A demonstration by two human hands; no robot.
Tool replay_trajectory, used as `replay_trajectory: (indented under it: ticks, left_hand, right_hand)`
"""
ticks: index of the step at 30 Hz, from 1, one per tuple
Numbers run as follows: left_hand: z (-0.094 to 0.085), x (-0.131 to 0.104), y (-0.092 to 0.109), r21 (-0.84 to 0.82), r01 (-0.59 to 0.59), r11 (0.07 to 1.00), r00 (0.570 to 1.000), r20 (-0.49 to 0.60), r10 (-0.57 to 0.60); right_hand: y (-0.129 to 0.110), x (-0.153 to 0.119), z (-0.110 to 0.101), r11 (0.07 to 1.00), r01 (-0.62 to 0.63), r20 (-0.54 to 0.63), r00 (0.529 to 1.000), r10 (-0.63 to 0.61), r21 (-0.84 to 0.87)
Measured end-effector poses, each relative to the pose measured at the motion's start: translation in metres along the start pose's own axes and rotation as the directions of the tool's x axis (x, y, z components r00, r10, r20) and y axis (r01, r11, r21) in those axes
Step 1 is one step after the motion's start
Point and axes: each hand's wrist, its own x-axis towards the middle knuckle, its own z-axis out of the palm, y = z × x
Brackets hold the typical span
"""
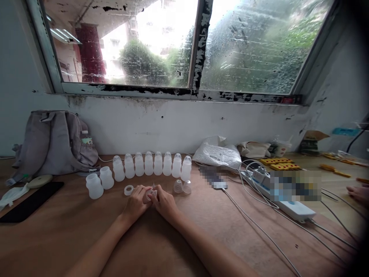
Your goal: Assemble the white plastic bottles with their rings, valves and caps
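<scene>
My left hand (136, 201) and my right hand (165, 201) meet above the table, fingers closed around a small translucent bottle nipple (150, 193) with a pointed tip. The fingers cover much of it. Just left of my left hand lies a white collar ring (128, 190). Two clear domed caps (178, 186) stand to the right of my right hand. Behind the hands, several frosted white baby bottles (148, 165) with clear caps form a curved row. At its left end, two bottles (94, 186) are uncapped, with open mouths.
A grey backpack (57, 142) rests against the wall at left, near a black flat pad (31, 202). On the right are a silver padded bag (217, 154), a white power strip (296, 209) and trailing cables. Another person's hand (357, 193) shows at the right edge.
</scene>
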Motion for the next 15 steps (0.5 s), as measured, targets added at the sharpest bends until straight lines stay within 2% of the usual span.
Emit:
replay_trajectory:
  ticks: [6,15]
  left_hand:
    - [0.0008,-0.0009,-0.0032,0.119,-0.039,0.992,0.999,-0.021,0.042]
    - [-0.0029,0.0009,-0.0006,0.159,-0.075,0.984,0.997,-0.002,0.076]
  right_hand:
    - [-0.0019,-0.0006,-0.0025,0.999,0.039,0.045,0.998,-0.041,0.03]
    - [0.0028,-0.0009,0.0045,0.995,0.039,0.057,0.997,-0.045,0.093]
